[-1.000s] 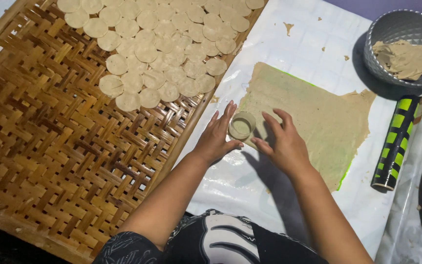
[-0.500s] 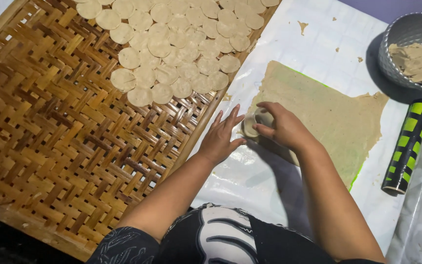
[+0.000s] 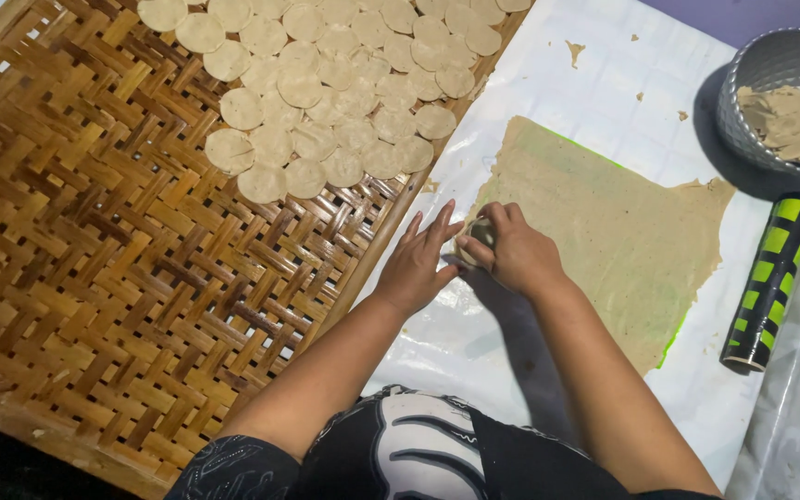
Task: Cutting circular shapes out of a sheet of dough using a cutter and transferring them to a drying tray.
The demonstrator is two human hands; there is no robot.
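A thin sheet of rolled tan dough (image 3: 613, 231) lies on white plastic sheeting (image 3: 604, 83). At its near left edge my right hand (image 3: 511, 255) is closed over a small round cutter (image 3: 481, 231), pressing it down on the dough. My left hand (image 3: 416, 264) rests flat beside it on the plastic, fingers apart, fingertips touching the cutter's side. Several cut dough rounds (image 3: 326, 93) lie overlapping on the far part of a woven bamboo tray (image 3: 94, 278) to the left.
A grey basket-like bowl (image 3: 770, 65) holding dough scraps (image 3: 793, 120) stands at the far right. A black and green cylinder, like a rolling pin (image 3: 766, 282), lies right of the dough sheet. Small dough crumbs dot the plastic.
My right hand closed over the cutter, which my left hand was holding a second ago. The left hand has flattened beside it. The camera view shifted slightly.
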